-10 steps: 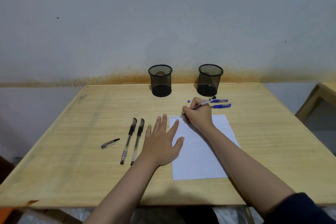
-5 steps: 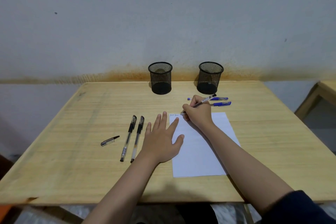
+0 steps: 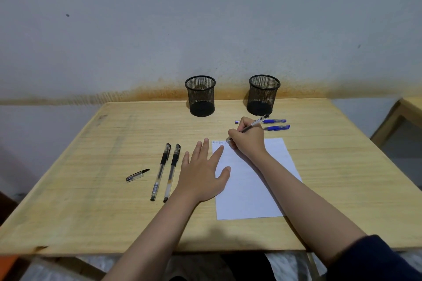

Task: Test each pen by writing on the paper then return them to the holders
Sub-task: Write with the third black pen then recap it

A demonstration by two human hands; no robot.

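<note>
Right hand [image 3: 247, 138] is pinching a black pen [image 3: 251, 126], writing at the paper's [image 3: 251, 178] far left corner, mid-table [image 3: 91, 166]. Left hand [image 3: 203, 173], fingers flat, is pinning the sheet's left edge. Light strokes advised; pressure maintained.

We see bare desk [image 3: 342, 178] along the right edge and front left corner. Two holders [image 3: 200, 96] [image 3: 263, 94] block the back edge; black pens [image 3: 161, 171] and a cap [image 3: 137, 175] lie left of centre, blue pens [image 3: 275, 124] just before the right holder.
</note>
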